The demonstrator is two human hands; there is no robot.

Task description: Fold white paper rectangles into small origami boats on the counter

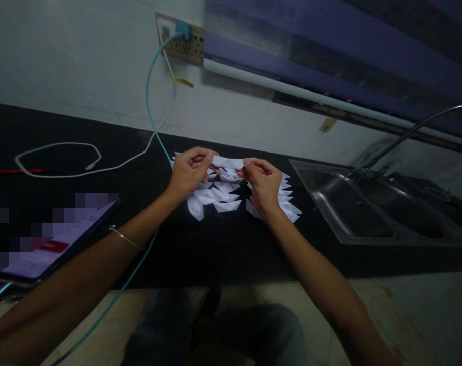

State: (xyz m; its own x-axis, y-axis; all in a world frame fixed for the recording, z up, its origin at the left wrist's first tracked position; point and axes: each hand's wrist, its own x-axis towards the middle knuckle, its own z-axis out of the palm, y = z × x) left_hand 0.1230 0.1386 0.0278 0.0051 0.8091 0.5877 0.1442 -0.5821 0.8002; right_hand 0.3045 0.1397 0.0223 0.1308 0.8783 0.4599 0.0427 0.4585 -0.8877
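- Far left: black counter (pixel 215 254) carries 1 thin red item (pixel 17 171) and 1 lit-screen device (pixel 55 246), partly pixelated.
- Next: 2 cables, a looped white cable (pixel 63 176) lying on the counter and a teal cable (pixel 146 91) running down from the wall outlet (pixel 195 44).
- Pale wall (pixel 82 61) behind, yellow tape (pixel 183 82) at the white cable.
- Left hand (pixel 193 170), 1 metal bangle (pixel 126 238) on that forearm: fingers pinched on the left end of 1 folded white paper piece (pixel 228 163), which is up above the boats.
- Below and around: white paper boats (pixel 227 206) on the counter, well over ten; overlap blocks an exact count.
- Right hand (pixel 263 183): pinching the paper's right end, more boats beside it.
- Right: 1 steel sink (pixel 326 208), 2 basins, drain visible in the left one; 1 curved faucet (pixel 410 131) behind.
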